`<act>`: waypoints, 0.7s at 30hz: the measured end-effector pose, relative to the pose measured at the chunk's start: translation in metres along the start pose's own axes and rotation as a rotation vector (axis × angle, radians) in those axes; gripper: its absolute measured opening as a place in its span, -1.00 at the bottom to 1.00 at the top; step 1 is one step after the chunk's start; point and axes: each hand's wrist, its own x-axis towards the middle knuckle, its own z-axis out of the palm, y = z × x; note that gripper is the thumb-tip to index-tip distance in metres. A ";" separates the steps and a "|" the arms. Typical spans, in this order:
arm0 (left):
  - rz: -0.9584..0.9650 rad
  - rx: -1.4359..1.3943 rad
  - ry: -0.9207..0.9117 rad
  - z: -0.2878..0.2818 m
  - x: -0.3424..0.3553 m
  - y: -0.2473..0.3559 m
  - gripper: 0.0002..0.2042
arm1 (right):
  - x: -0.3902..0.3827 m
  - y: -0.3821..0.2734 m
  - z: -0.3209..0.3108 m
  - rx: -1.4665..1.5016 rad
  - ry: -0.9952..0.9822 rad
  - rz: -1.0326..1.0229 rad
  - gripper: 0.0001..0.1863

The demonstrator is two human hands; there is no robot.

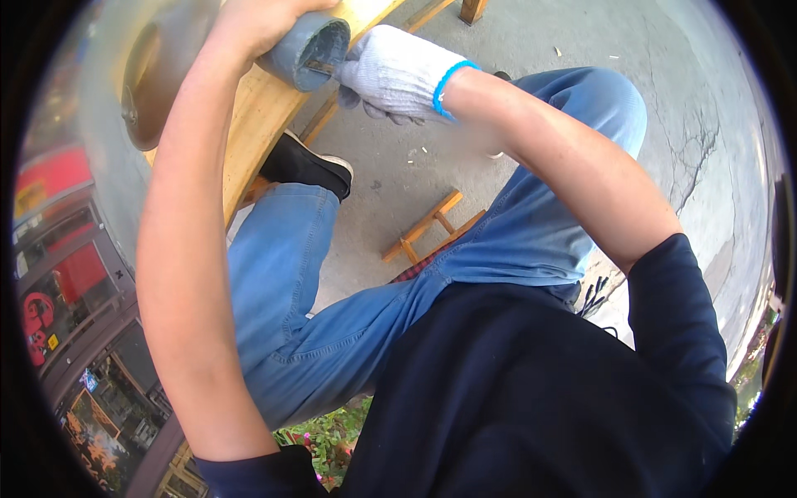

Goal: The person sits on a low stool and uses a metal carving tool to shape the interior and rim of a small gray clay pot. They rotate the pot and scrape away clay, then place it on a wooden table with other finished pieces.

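A dark grey cylinder (292, 51), hollow and with a rough rim, lies on its side over the edge of a wooden bench (257, 124), its open mouth facing right. My bare left hand (264, 23) grips it from the far left side; the fingertips are partly cut off by the upper edge. My right hand (398, 75), in a white knit glove with a blue cuff, is closed round a thin tool (320, 66) that reaches into the cylinder's mouth. Most of that tool is hidden in the glove and the cylinder, so its kind does not show.
A blurred brown rounded object (141, 87) sits at the bench's left. My black shoe (311, 168) is beside the bench. Below, a low wooden stool frame (425, 231) shows by my legs on the concrete floor (382, 178). Flowering plants (332, 440) show at the bottom.
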 end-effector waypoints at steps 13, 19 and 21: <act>-0.098 0.018 0.068 -0.006 -0.025 0.042 -0.38 | 0.006 0.011 0.007 -0.645 0.228 -0.341 -0.84; -0.069 -0.047 0.036 -0.008 -0.019 0.037 -0.39 | 0.008 0.023 0.017 -0.538 0.438 -0.342 -0.84; -0.042 -0.035 0.031 -0.008 -0.018 0.036 -0.40 | 0.007 0.022 0.014 -0.545 0.424 -0.332 -0.84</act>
